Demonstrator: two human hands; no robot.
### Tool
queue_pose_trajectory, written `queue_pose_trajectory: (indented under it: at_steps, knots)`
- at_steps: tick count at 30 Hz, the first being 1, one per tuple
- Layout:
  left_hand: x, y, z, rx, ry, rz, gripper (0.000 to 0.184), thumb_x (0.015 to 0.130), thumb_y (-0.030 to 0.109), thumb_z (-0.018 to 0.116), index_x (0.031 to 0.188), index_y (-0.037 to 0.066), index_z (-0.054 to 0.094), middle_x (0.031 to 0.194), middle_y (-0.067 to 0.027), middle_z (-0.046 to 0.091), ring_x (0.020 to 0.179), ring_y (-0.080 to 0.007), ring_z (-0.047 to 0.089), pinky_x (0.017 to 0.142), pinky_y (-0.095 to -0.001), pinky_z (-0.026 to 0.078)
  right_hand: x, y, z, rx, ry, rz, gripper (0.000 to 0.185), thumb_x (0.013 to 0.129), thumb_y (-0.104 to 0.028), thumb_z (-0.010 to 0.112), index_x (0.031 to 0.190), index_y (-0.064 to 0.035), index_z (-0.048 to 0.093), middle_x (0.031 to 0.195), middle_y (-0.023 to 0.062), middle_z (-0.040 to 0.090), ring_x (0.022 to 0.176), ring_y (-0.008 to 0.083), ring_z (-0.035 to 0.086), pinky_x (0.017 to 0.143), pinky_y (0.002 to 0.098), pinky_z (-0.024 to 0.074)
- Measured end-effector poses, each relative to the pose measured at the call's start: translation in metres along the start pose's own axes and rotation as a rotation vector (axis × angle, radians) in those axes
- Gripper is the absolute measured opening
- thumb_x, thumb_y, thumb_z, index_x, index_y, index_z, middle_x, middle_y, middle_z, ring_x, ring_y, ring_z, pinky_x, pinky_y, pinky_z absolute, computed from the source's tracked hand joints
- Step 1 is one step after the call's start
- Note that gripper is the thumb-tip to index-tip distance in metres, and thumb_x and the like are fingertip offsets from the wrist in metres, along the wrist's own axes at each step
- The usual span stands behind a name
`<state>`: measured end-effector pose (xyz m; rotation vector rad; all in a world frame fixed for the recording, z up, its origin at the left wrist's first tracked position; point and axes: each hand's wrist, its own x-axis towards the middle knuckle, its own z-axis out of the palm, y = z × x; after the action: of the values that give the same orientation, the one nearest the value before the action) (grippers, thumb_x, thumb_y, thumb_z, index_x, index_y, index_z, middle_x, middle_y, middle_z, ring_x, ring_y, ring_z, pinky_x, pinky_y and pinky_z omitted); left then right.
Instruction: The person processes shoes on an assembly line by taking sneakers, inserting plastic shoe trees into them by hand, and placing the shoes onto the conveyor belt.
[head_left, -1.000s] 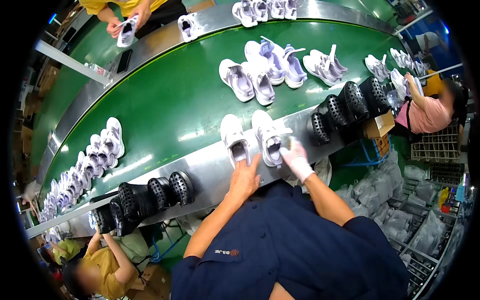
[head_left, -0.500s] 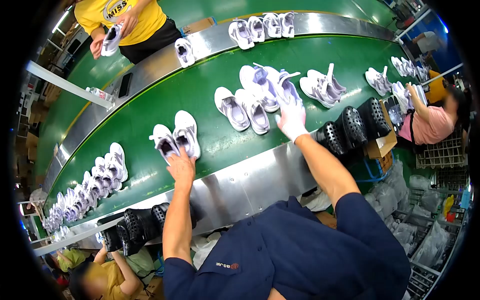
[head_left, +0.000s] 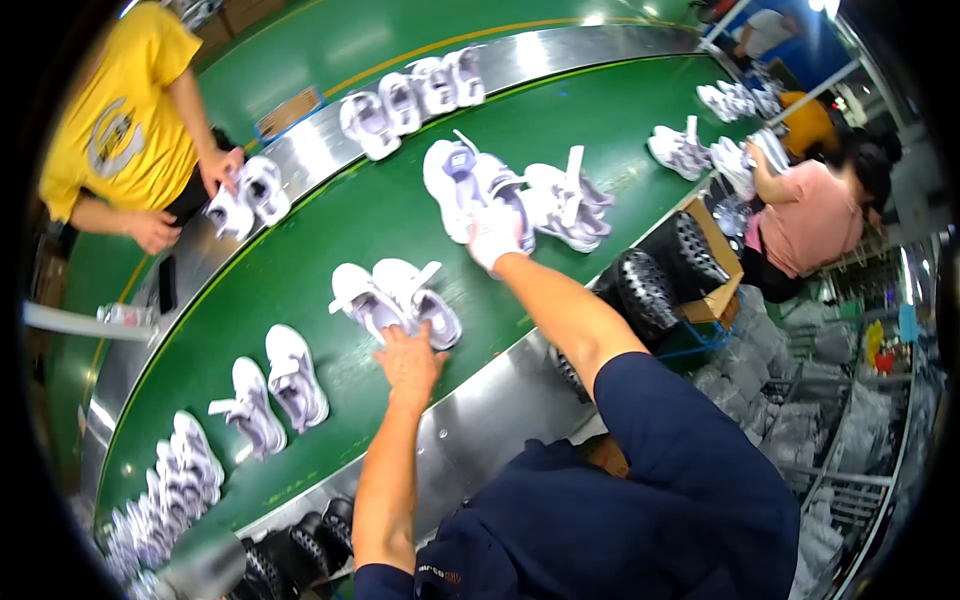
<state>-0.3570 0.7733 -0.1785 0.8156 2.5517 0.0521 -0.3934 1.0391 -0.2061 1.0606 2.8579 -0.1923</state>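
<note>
Two white-and-lilac sneakers (head_left: 366,292) lie side by side on the green belt, their straps sticking out. My left hand (head_left: 410,362) is bare and has its fingers at their heels, closed around the inner sides. Farther right, my right hand (head_left: 495,238), in a white glove, grips the heel end of a sneaker (head_left: 508,192). Its mate (head_left: 447,185) rests against it, tongue raised. Just beyond stands another pair of sneakers (head_left: 568,205) with a strap upright. The gloved fingertips are partly blurred.
Left along the green belt (head_left: 300,270) are another pair (head_left: 297,375) and a row of sneakers (head_left: 185,470). Sneakers (head_left: 400,105) line the far metal ledge. Black perforated shoe forms (head_left: 648,290) stand at the near edge. A person in yellow (head_left: 130,130) handles shoes; another sits right (head_left: 810,215).
My left hand has left one pair of sneakers and moved to the pair on its right, whose straps now stick out. My right hand stays at its sneaker. The view has shifted.
</note>
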Motion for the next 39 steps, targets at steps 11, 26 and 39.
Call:
queue_pose_trajectory:
  at_steps: [11,26,39]
  knots:
    - [-0.12,-0.011,0.052,-0.003,0.126,0.345,0.038,0.081,0.032,0.081,0.101,0.003,0.068,0.082,-0.0188,0.07,0.083,-0.0368,0.067,0.069,-0.0486,0.055,-0.307,0.062,-0.065,0.596,0.313,-0.187,0.034,0.089,-0.025,0.071,0.117,-0.0053,0.067,0.103,0.0157,0.069,0.1,0.0359,0.064,0.088,0.0462,0.0515]
    - [-0.254,-0.013,0.055,-0.297,0.306,0.46,0.038,0.083,0.016,0.076,0.119,0.005,0.068,0.098,-0.0216,0.066,0.09,-0.0375,0.059,0.079,-0.0442,0.05,-0.365,0.141,-0.005,0.088,0.343,0.189,0.066,0.078,-0.047,0.081,0.125,-0.0036,0.064,0.119,0.0182,0.063,0.106,0.0378,0.06,0.089,0.0484,0.0509]
    - [-0.226,0.041,-0.051,-0.324,0.391,0.755,0.08,0.064,0.035,0.094,0.132,0.005,0.064,0.14,-0.0233,0.055,0.125,-0.0423,0.055,0.101,-0.0477,0.049,-0.418,0.098,-0.13,0.645,0.294,-0.529,0.048,0.078,-0.03,0.082,0.116,-0.0056,0.067,0.108,0.0162,0.066,0.098,0.0382,0.064,0.086,0.0454,0.0536]
